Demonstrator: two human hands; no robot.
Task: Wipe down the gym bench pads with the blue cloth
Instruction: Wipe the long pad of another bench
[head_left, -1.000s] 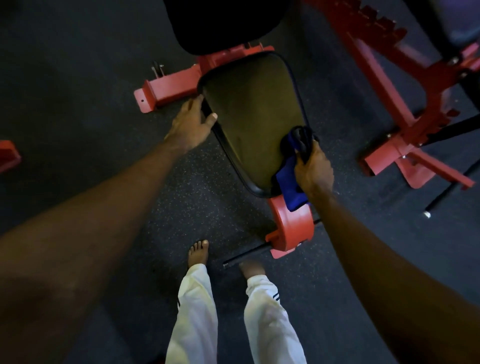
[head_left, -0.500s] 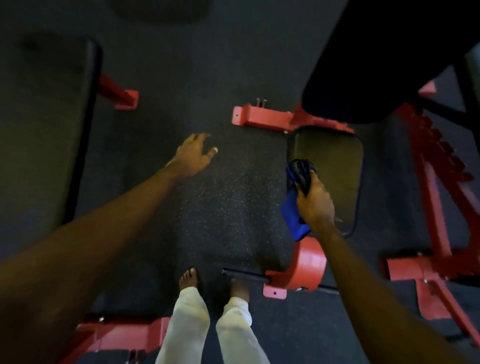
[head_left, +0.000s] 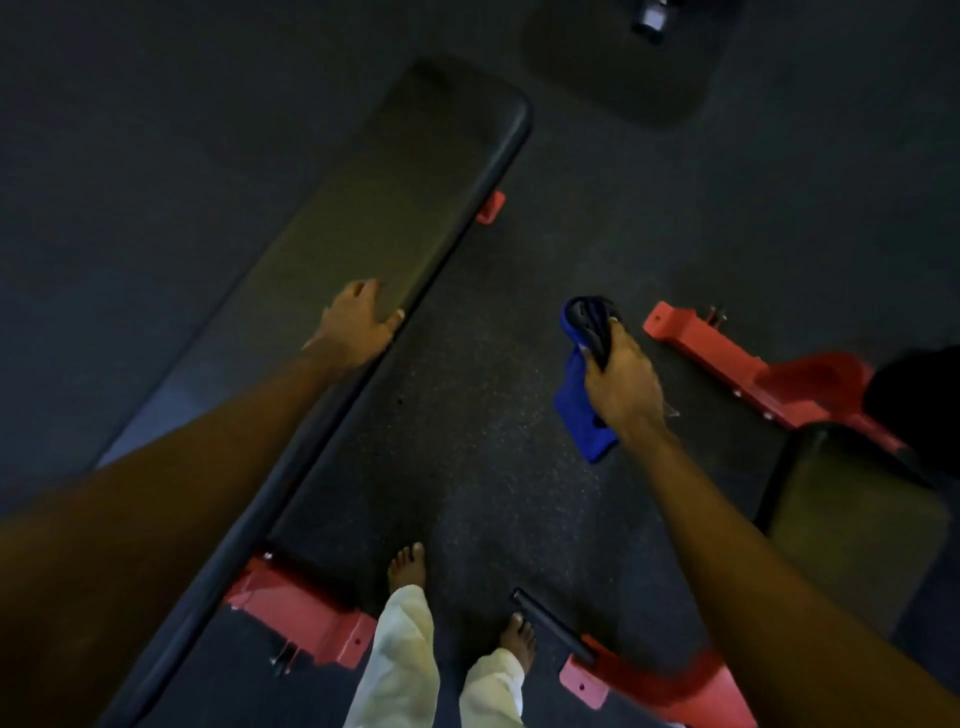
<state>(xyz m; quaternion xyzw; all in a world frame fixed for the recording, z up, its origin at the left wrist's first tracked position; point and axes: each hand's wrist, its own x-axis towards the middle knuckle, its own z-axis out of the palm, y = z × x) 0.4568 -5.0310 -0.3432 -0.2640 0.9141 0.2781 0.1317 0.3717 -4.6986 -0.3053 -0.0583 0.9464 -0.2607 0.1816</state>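
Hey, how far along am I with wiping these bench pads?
No pad shows wipe marks, so finished work can't be confirmed. In hand: the right hand grips the blue cloth above the dark floor, touching no pad, while the left hand rests on the long dark padded bench. That bench looks next to wipe.

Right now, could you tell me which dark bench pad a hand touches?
The long dark flat pad at left: the left hand rests on its edge; the shorter right pad is untouched.
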